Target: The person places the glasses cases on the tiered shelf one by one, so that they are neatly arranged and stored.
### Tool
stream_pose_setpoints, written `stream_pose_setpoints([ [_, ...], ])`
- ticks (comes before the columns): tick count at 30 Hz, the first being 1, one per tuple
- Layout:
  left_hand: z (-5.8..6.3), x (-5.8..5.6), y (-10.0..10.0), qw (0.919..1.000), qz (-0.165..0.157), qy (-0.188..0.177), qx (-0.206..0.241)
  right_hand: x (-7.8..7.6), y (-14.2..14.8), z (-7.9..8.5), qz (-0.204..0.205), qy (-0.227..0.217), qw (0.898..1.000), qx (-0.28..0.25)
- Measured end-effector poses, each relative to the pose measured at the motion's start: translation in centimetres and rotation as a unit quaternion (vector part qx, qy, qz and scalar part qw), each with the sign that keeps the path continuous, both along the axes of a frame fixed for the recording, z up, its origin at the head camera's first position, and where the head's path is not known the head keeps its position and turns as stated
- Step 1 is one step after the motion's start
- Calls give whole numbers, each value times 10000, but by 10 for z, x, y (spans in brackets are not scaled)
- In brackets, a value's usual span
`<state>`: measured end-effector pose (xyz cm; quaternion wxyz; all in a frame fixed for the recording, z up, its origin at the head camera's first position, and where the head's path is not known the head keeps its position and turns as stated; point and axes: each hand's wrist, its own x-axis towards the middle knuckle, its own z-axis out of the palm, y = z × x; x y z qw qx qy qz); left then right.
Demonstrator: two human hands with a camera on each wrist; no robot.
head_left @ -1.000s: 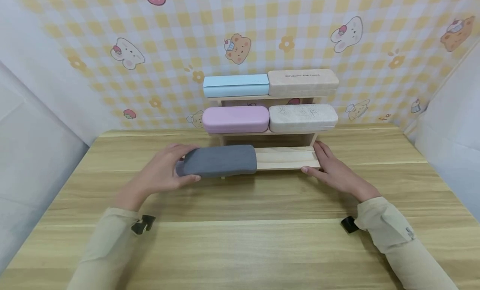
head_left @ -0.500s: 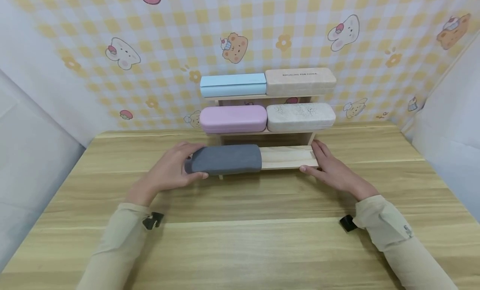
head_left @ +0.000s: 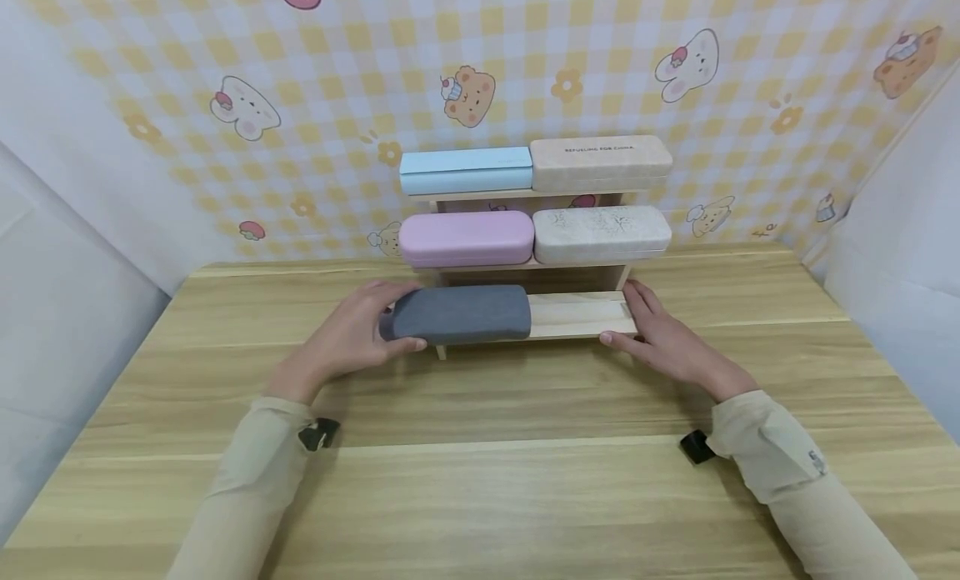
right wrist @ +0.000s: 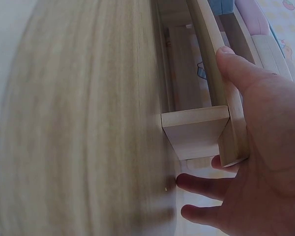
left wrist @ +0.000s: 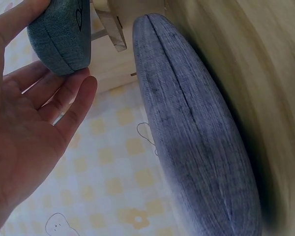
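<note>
A dark grey-blue glasses case [head_left: 461,315] lies along the left part of the lowest tier of a wooden display rack [head_left: 577,315]. My left hand [head_left: 356,338] holds its left end, thumb at the front and fingers behind; in the left wrist view the case's seamed end [left wrist: 59,42] sits between thumb and fingers. At the other end of that tier my right hand [head_left: 671,347] grips the rack's corner. The right wrist view shows the right thumb [right wrist: 233,61] on the front rail, other fingers beyond the end.
Higher tiers carry a pink case [head_left: 467,238] beside a crackled off-white case [head_left: 602,234], and a light blue case [head_left: 467,170] beside a beige case [head_left: 602,163]. The rack stands on a wood-grain table [head_left: 510,488] before a checked cloth [head_left: 322,105].
My left hand has slid the grey-blue case rightward along the lowest tier, covering more of it. The right hand keeps its grip on the rack's end. The head view has shifted slightly.
</note>
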<state>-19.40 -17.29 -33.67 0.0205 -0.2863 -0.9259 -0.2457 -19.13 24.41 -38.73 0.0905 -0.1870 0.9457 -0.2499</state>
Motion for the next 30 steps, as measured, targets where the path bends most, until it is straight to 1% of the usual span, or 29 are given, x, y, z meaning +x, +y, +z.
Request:
stream_pose_setpoints([
  [4, 0, -2, 2, 10000, -1, -45, 2, 0, 0, 0, -6, -16, 10000, -1],
  [11, -5, -8, 5, 9999, -158, 46, 15, 1, 0, 2, -6, -48, 10000, 7],
  [16, -7, -11, 7, 9998, -200, 94, 27, 1, 0, 2, 7, -67, 10000, 25],
  [25, -8, -12, 7, 9997, -173, -113, -104, 0, -1, 1, -41, -73, 10000, 27],
  [30, -9, -13, 7, 9995, -125, -258, -104, 0, -1, 0, -30, -79, 10000, 21],
])
